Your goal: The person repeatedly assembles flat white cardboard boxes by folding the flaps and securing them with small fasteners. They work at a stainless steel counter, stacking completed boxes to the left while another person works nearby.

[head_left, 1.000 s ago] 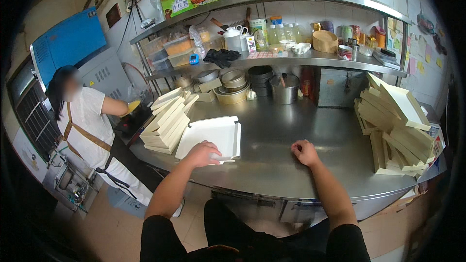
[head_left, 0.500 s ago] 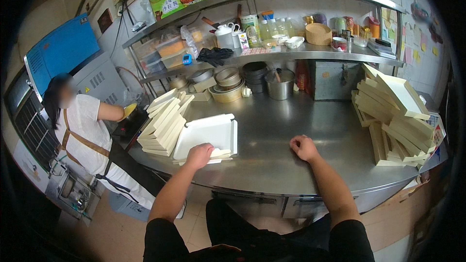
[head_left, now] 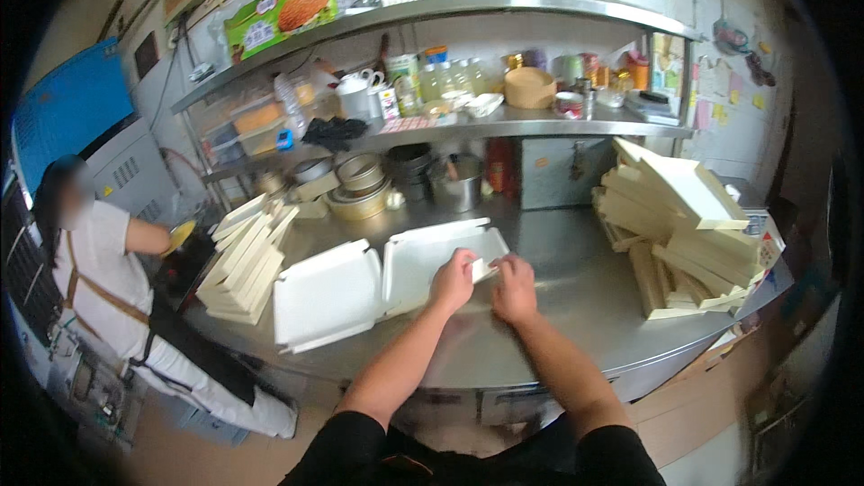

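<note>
An unfolded white cardboard box (head_left: 423,261) lies on the steel counter in front of me, its two halves spread side by side. Its left panel (head_left: 326,295) rests flat with low flaps along its edges. At the near right corner of the right half, my left hand (head_left: 453,280) pinches a small flap of the front edge. Close beside it, my right hand (head_left: 514,290) has its fingers bent around the same corner. The fingertips partly hide the fold between them.
Folded cream boxes stand stacked (head_left: 243,261) at left and in a leaning pile (head_left: 688,234) at right. Behind are steamers (head_left: 358,189), a steel pot (head_left: 457,184), a grey metal case (head_left: 562,171) and a loaded shelf (head_left: 540,120). A co-worker (head_left: 103,261) stands at left.
The box now lies opened out, with a panel to the left. My right hand has left the bare counter and joined my left at the box's corner. The view has turned right.
</note>
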A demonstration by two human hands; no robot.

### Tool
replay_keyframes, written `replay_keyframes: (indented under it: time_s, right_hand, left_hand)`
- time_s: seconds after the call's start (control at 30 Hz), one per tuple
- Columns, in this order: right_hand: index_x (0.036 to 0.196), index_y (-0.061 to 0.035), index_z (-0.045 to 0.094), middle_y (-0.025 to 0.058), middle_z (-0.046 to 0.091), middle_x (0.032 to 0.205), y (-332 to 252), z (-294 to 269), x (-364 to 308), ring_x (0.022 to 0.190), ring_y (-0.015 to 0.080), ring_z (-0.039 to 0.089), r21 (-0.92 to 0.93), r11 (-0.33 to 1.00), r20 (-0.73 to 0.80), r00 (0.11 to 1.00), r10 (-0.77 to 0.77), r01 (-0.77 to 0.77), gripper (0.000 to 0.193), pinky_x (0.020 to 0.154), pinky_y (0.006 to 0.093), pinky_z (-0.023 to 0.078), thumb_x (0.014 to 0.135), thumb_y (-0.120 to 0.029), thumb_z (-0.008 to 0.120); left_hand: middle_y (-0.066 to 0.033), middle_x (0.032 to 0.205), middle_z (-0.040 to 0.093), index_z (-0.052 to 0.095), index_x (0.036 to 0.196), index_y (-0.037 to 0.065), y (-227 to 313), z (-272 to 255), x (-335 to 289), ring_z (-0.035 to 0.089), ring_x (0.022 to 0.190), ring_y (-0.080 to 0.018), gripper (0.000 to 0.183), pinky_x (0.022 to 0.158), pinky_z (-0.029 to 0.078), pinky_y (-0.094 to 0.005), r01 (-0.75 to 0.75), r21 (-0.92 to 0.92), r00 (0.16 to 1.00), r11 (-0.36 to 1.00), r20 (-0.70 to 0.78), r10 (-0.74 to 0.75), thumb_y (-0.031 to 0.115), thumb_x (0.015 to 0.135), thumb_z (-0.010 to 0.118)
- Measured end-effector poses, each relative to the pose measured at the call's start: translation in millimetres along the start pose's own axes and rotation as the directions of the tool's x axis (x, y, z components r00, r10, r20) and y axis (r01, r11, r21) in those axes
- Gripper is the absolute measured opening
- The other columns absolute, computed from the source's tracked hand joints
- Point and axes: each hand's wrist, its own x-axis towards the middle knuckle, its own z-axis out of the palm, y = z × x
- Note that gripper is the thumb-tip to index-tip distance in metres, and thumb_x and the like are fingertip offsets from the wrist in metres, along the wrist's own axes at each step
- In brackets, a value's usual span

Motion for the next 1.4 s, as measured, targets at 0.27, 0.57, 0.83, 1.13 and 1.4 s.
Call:
replay_keyframes:
  time_s: [0.27, 0.57, 0.83, 1.13, 1.4]
  right_hand:
    - [0.118, -0.0177, 0.08, 0.0069, 0.074, 0.131, 22, 23, 0, 0.131, 0.0344, 0.062, -0.018, 0.998, 0.347, 0.936, 0.064, -0.062, 0.03, 0.115, 0.0554, 0.044, 0.09, -0.03, 0.081]
    - [0.108, -0.0178, 0.084, 0.0065, 0.077, 0.12, 15, 14, 9, 0.117, 0.0308, 0.068, -0.212, 0.977, 0.287, 0.953, 0.099, -0.038, 0.021, 0.11, 0.0489, 0.047, 0.097, -0.033, 0.075]
    - [0.117, -0.0142, 0.076, 0.0084, 0.075, 0.115, -13, 20, 2, 0.115, 0.0299, 0.068, -0.111, 0.991, 0.48, 0.877, -0.012, 0.075, 0.025, 0.103, 0.0461, 0.048, 0.095, -0.02, 0.065]
    - [0.119, -0.0123, 0.072, 0.0118, 0.075, 0.118, -12, 20, 4, 0.116, 0.0328, 0.068, -0.118, 0.993, 0.578, 0.814, 0.048, 0.026, 0.026, 0.103, 0.0488, 0.049, 0.099, -0.023, 0.059]
    - [0.12, -0.0158, 0.075, 0.0079, 0.076, 0.116, -17, 15, -2, 0.113, 0.0314, 0.069, -0.048, 0.996, 0.503, 0.864, -0.04, 0.074, 0.025, 0.101, 0.0487, 0.049, 0.102, -0.028, 0.064]
  left_hand:
    - [-0.0145, 0.12, 0.078, 0.077, 0.115, 0.01, -54, 41, 13, 0.071, 0.117, -0.0374, 0.017, 0.102, 0.056, -0.0478, -0.199, -0.108, 0.965, 0.974, 0.15, 0.213, 0.014, 0.1, 0.071]
    - [-0.006, 0.111, 0.078, 0.085, 0.106, 0.011, -87, -69, -20, 0.067, 0.116, -0.0307, 0.02, 0.104, 0.054, -0.0448, -0.233, 0.29, 0.957, 0.928, 0.238, 0.166, 0.026, 0.097, 0.076]
    - [-0.0158, 0.111, 0.078, 0.082, 0.106, 0.01, -93, -108, -18, 0.071, 0.113, -0.0372, 0.017, 0.099, 0.056, -0.0499, 0.119, 0.153, 0.879, 0.981, 0.443, -0.175, 0.02, 0.097, 0.072]
    - [-0.0195, 0.115, 0.077, 0.075, 0.115, 0.009, -44, -44, -31, 0.072, 0.11, -0.0417, 0.019, 0.095, 0.056, -0.053, -0.08, 0.058, 0.945, 0.995, 0.322, 0.057, 0.021, 0.101, 0.071]
    - [-0.0072, 0.104, 0.079, 0.083, 0.102, 0.011, -75, -44, -34, 0.066, 0.108, -0.0322, 0.02, 0.096, 0.052, -0.0469, -0.401, 0.211, 0.899, 0.892, 0.278, 0.339, 0.026, 0.098, 0.072]
